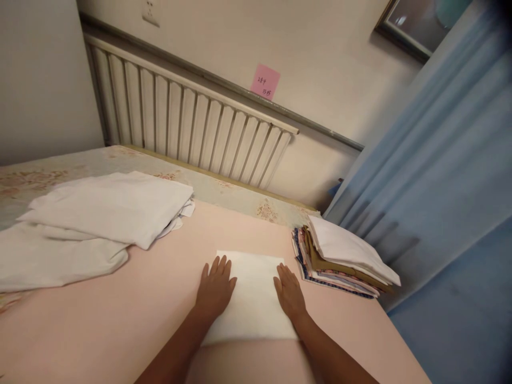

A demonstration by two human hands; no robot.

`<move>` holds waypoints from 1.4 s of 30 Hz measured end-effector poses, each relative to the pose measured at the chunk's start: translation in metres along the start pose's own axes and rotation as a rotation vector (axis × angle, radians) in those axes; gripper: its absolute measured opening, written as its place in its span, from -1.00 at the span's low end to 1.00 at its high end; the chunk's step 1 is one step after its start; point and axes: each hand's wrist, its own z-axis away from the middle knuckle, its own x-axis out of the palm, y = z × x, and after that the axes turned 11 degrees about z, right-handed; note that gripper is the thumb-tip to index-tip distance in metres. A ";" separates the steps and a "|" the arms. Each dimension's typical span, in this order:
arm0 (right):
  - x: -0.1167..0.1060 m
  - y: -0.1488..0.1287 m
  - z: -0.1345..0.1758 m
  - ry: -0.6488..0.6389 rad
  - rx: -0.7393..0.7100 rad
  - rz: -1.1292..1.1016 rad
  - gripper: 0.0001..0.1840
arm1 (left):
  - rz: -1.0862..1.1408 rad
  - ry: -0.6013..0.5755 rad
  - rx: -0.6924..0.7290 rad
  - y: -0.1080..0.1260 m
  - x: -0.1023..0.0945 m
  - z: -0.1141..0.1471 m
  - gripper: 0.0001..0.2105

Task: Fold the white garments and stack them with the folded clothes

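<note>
A white folded cloth (254,304) lies flat on the pink bed sheet (160,314), straight in front of me. My left hand (216,285) rests palm down on its left edge, fingers stretched out and pointing away from me. On the opposite edge my right hand (290,290) lies in the same way, its fingers extended. Neither hand grips the cloth. Its nearer corners are partly covered by my wrists and forearms.
To the right stands a stack of folded fabrics (312,261) topped by a white piece (352,248). Loosely piled white cloths (112,205) lie at the left. Behind the bed are a radiator (192,122) and a wall; a blue curtain (432,144) hangs at the right.
</note>
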 end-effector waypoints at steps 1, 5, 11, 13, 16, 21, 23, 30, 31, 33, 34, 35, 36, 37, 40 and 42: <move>0.000 0.000 0.000 0.001 0.003 -0.001 -0.49 | 0.002 -0.001 0.000 0.000 0.000 0.000 -0.53; 0.001 0.000 0.000 0.003 -0.002 0.005 -0.48 | 0.004 0.001 0.001 0.001 -0.002 0.001 -0.54; -0.001 0.000 0.000 0.014 -0.028 0.026 -0.50 | 0.007 0.005 -0.003 0.001 -0.001 0.001 -0.54; 0.000 0.000 0.000 0.021 -0.029 0.030 -0.49 | 0.010 0.001 -0.001 0.001 -0.001 0.001 -0.54; 0.000 0.000 -0.001 0.019 -0.028 0.036 -0.48 | 0.013 0.002 -0.003 0.001 -0.001 0.001 -0.53; 0.000 0.000 -0.001 0.015 -0.026 0.039 -0.48 | 0.024 0.029 0.009 0.000 0.000 0.001 -0.53; 0.000 0.000 0.000 0.018 -0.024 0.035 -0.49 | 0.036 0.048 0.019 0.000 0.001 0.001 -0.54; 0.001 0.000 0.000 0.034 -0.025 0.024 -0.50 | 0.022 0.020 0.008 0.001 0.000 0.001 -0.53; 0.001 0.000 0.000 0.030 -0.024 0.024 -0.49 | 0.019 0.011 0.002 0.001 -0.001 0.001 -0.53; 0.000 0.000 0.000 0.024 -0.020 0.021 -0.49 | 0.020 0.001 -0.006 0.002 -0.002 0.001 -0.54; 0.000 0.000 -0.001 0.025 -0.019 0.018 -0.49 | 0.022 -0.001 -0.008 0.002 -0.002 0.001 -0.54; -0.001 0.000 -0.001 0.026 -0.018 0.014 -0.49 | 0.024 -0.001 -0.008 0.002 -0.003 0.001 -0.54; -0.001 0.000 -0.001 0.027 -0.018 0.010 -0.50 | 0.024 -0.001 -0.007 0.002 -0.003 0.001 -0.54; -0.002 0.000 -0.001 0.026 -0.017 0.006 -0.50 | 0.022 -0.002 -0.004 0.002 -0.003 0.001 -0.54; -0.003 0.000 -0.002 0.008 -0.020 0.003 -0.49 | 0.007 -0.004 -0.001 0.002 -0.003 0.001 -0.53; -0.003 0.000 -0.002 -0.010 -0.018 0.007 -0.48 | -0.002 -0.003 -0.002 0.002 -0.003 0.001 -0.53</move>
